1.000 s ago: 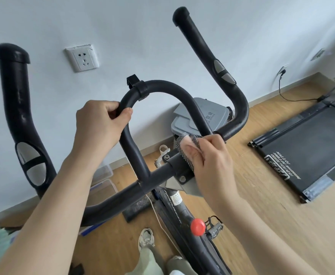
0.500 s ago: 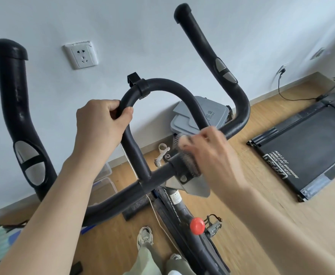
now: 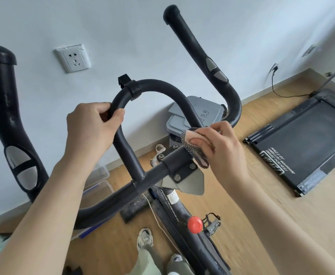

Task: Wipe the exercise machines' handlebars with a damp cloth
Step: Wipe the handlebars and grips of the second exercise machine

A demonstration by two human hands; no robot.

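From the head camera I look down over my two bare forearms at the black handlebars [image 3: 162, 85] of an exercise bike [image 3: 184, 213].

My left hand [image 3: 91, 128] reaches up from the lower left, forearm angled toward the centre. Its fingers [image 3: 95, 109] are curled over the left side of the inner loop of the bar, and the thumb [image 3: 117, 114] closes round from below, so it has a firm grip on the tube.

My right hand [image 3: 222, 147] comes in from the lower right with the wrist bent inward. Its fingers [image 3: 212, 129] are bunched round the cloth [image 3: 197, 155], a small rag with a dark chequered edge and a pinkish face. The hand presses the cloth against the bar where the loop's right leg runs down to the clamp bracket [image 3: 182, 167] on the crossbar. Part of the cloth hangs below the thumb, over the bracket.

The two outer horns rise to left and right, well apart from both hands.

Behind are a white wall socket [image 3: 73, 58] and a grey bin [image 3: 208, 110]. A treadmill [image 3: 311, 139] lies on the wooden floor [image 3: 251, 225] to the right. A red knob [image 3: 194, 224] sits on the bike frame below, just beside a pedal [image 3: 213, 225].
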